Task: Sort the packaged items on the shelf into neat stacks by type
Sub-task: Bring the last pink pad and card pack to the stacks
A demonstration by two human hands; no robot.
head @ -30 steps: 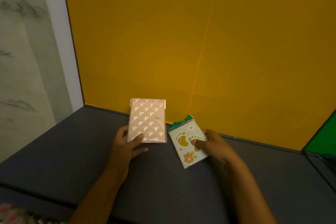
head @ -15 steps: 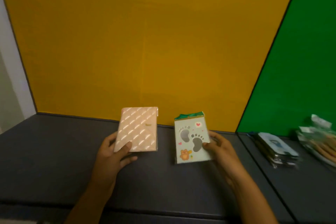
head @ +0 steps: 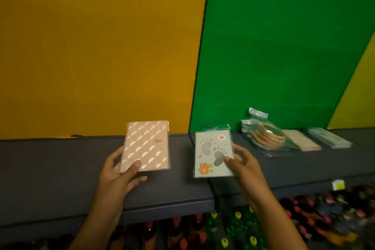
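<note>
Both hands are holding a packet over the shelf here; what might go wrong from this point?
1. The left hand pinches only the pink quilted packet's lower corner, so it may slip.
2. The footprint packet in the right hand could disturb the untidy pile of round-item packets if set down close beside it.

Since a second ago the view has swung to the right: the white wall at the left edge is gone, and the green panel (head: pixel 284 46) now fills the right half beside the yellow panel (head: pixel 97 46). The footprint packet (head: pixel 214 154) in the right hand (head: pixel 243 165), tilted a second ago, now stands nearly square to the view, level with the pink quilted packet (head: pixel 146 147) in the left hand (head: pixel 119 170). Newly visible on the shelf (head: pixel 50 168) to the right lie clear bags of orange round pieces (head: pixel 265 136) and two flat stacks of packets (head: pixel 316 141). Bottles (head: pixel 239 227) below the shelf have come into view.
</note>
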